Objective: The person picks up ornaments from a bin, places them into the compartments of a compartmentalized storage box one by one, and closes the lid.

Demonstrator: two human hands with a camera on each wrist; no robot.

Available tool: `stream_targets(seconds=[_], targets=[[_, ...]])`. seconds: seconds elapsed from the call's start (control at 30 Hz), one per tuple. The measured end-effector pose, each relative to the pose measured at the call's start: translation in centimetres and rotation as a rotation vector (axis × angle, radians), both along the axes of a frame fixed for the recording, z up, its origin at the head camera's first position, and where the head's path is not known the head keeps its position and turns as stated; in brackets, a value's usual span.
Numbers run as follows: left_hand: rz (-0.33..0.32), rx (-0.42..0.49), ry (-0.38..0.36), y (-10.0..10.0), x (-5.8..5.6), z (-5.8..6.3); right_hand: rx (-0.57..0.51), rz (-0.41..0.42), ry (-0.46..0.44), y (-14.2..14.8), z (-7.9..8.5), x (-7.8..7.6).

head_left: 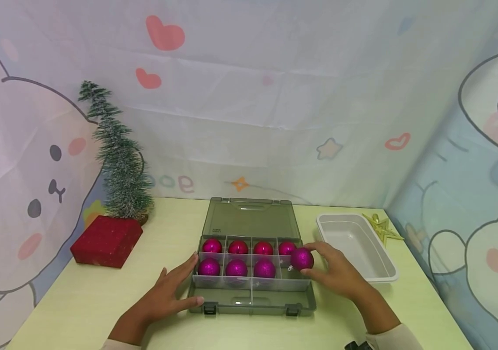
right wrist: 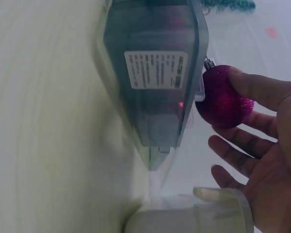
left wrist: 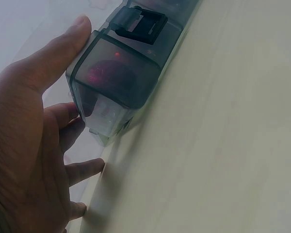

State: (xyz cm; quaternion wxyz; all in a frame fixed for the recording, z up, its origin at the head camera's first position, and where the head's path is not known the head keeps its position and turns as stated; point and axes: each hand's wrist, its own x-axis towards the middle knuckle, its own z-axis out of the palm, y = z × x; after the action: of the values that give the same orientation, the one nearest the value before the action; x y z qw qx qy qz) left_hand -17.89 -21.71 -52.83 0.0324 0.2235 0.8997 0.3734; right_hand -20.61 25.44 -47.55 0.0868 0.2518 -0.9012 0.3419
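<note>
In the head view an olive-green see-through plastic box [head_left: 270, 300] lies with its lid [head_left: 250, 218] folded back. Shiny magenta-red baubles [head_left: 237, 247] fill the back row of compartments, and three glittery purple baubles [head_left: 236, 268] sit in the row in front. My right hand [head_left: 338, 272] pinches another glitter bauble [head_left: 302, 258] between thumb and fingers, over the box's right edge by the bare fourth compartment. Its metal cap [right wrist: 210, 63] points toward the box in the right wrist view. Fingers spread, my left hand [head_left: 167, 296] rests against the box's left side, thumb at the front corner.
A white plastic tub [head_left: 362, 248] stands right of the box, with gold star ornaments [head_left: 382, 228] behind it. At the left are a small frosted artificial tree [head_left: 119, 160] and a red block [head_left: 106, 241]. A printed cloth [head_left: 249, 121] hangs behind the table [head_left: 157, 253].
</note>
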Motion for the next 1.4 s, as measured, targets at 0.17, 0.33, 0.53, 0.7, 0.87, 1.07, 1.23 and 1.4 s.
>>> stream_targets(seconds=[0.17, 0.33, 0.53, 0.7, 0.87, 1.07, 1.23, 1.4], targets=[[0.000, 0.001, -0.007, 0.0, 0.0, 0.0, 0.088, -0.006, -0.014, -0.8, 0.0, 0.3], [-0.002, 0.003, -0.009, 0.0, 0.1, 0.2, 0.145, 0.013, 0.005, -1.4, -0.4, 0.3], [0.001, -0.008, 0.009, 0.0, 0.0, 0.1, 0.142, 0.033, -0.021, -1.7, -0.6, 0.5], [0.000, -0.004, 0.013, 0.0, 0.0, 0.0, 0.128, 0.041, -0.077, -1.9, -0.7, 0.6], [-0.007, 0.004, 0.025, 0.0, 0.1, 0.1, 0.083, 0.037, -0.107, -2.0, -1.0, 0.6], [-0.011, 0.011, 0.029, 0.1, 0.1, 0.3, 0.019, 0.021, -0.153, -1.8, -1.6, 0.5], [-0.005, 0.004, 0.044, 0.1, 0.1, 0.1, -0.002, 0.000, -0.234, -1.8, -2.2, 0.4], [-0.005, 0.003, 0.038, 0.1, 0.1, 0.1, -0.009, -0.003, -0.268, -1.8, -2.2, 0.4]])
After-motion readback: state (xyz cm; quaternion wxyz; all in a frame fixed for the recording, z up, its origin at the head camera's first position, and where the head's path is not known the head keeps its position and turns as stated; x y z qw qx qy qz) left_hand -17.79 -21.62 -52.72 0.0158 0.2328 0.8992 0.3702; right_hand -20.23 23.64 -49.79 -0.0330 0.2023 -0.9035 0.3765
